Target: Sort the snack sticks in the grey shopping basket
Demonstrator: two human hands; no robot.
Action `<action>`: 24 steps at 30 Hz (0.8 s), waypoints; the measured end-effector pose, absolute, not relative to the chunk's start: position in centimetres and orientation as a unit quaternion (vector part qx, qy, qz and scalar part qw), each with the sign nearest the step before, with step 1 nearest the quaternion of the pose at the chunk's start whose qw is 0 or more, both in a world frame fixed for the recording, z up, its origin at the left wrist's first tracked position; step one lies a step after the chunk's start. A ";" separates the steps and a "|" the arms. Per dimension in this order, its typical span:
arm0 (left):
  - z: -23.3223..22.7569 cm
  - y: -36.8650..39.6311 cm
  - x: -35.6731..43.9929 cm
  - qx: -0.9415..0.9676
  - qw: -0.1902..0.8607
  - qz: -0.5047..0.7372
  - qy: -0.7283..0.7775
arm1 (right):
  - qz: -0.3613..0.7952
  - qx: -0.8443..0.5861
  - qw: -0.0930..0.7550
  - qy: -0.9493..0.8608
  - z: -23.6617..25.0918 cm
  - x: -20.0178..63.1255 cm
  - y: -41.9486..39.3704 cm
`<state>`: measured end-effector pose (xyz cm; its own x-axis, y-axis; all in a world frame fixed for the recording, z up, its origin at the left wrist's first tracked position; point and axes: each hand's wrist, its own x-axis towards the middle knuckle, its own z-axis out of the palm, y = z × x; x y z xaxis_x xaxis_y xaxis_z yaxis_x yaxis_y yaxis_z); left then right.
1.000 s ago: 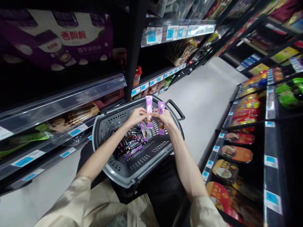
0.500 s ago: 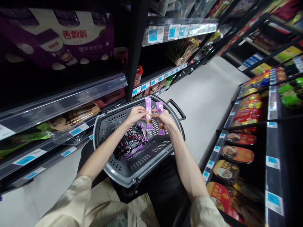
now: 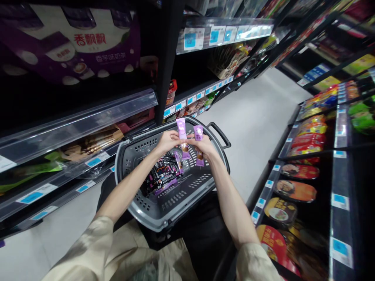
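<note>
Over a grey shopping basket (image 3: 193, 187), my left hand (image 3: 169, 141) is closed in a pinch at the middle of a purple stick sachet (image 3: 181, 127). My right hand (image 3: 204, 146) is closed on a second purple stick sachet (image 3: 198, 132), and its fingertips also reach the middle of the first one. Both sachets stand roughly upright, side by side. Inside the basket, at its left part, lies a pile of dark, shiny small packets (image 3: 164, 171). Another purple sachet (image 3: 178, 162) rests against that pile.
Shelving with price tags (image 3: 193, 38) rises on my left, holding a large purple carton (image 3: 88, 47). A low shelf of packaged foods (image 3: 295, 190) runs along my right. Pale floor (image 3: 249, 117) stretches between them. The basket's black handle (image 3: 219, 134) sticks out to the right.
The sachet in my left hand has shifted slightly left and up, with its top leaning more to the left. My right fingers have moved a little left across it.
</note>
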<state>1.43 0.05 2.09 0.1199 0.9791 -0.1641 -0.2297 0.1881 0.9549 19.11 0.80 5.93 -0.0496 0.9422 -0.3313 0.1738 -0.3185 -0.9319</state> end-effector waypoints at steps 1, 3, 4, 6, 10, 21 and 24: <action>2.1 0.1 1.4 0.416 0.620 0.483 0.456 | 0.554 -0.593 0.348 -0.468 5.9 19.1 0.8; 2.1 0.1 1.3 0.421 0.617 0.481 0.459 | 0.556 -0.593 0.347 -0.467 5.9 19.1 0.8; 2.0 0.1 1.3 0.422 0.616 0.481 0.459 | 0.556 -0.595 0.346 -0.467 6.0 19.1 0.8; 2.0 0.1 1.3 0.426 0.613 0.480 0.461 | 0.556 -0.593 0.346 -0.468 6.0 19.1 0.8; 1.8 0.2 1.3 0.435 0.598 0.483 0.468 | 0.562 -0.578 0.357 -0.472 6.4 19.1 0.7; 1.7 0.3 1.0 0.406 0.643 0.458 0.460 | 0.634 -0.545 0.386 -0.390 6.2 19.1 1.1; 1.9 0.2 1.2 0.379 0.701 0.411 0.442 | 0.698 -0.526 0.386 -0.295 6.3 19.3 1.5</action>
<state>1.23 0.18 1.91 0.2717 0.9114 -0.3090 -0.2409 0.3752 0.8951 19.26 1.55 6.29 -0.1479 0.8496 -0.5063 -0.2280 -0.5274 -0.8185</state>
